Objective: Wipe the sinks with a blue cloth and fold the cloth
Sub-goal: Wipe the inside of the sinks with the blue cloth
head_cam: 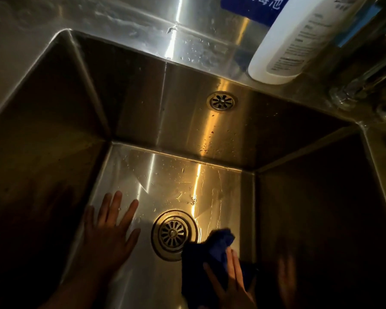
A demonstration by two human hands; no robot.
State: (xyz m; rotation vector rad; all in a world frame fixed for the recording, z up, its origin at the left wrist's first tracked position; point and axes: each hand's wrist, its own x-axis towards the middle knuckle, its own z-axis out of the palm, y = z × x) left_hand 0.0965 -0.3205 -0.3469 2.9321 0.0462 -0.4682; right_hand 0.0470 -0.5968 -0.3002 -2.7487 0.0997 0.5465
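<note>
While the left hand [112,233] lies flat with fingers spread on the sink [143,108] floor beside the drain [173,235], the right hand [232,279] presses the bunched blue cloth [201,259] near the right wall, fingers together. A blue sign [252,7] above shows "毒池"; the white bottle [299,39] has unreadable print.

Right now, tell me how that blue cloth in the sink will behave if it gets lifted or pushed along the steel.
The blue cloth is bunched in folds under the right hand, so it will probably droop when lifted. Droplets dot the sink floor, so it may be damp, a bit heavier, and slide easily. It looks unlikely to roll or break.
</note>
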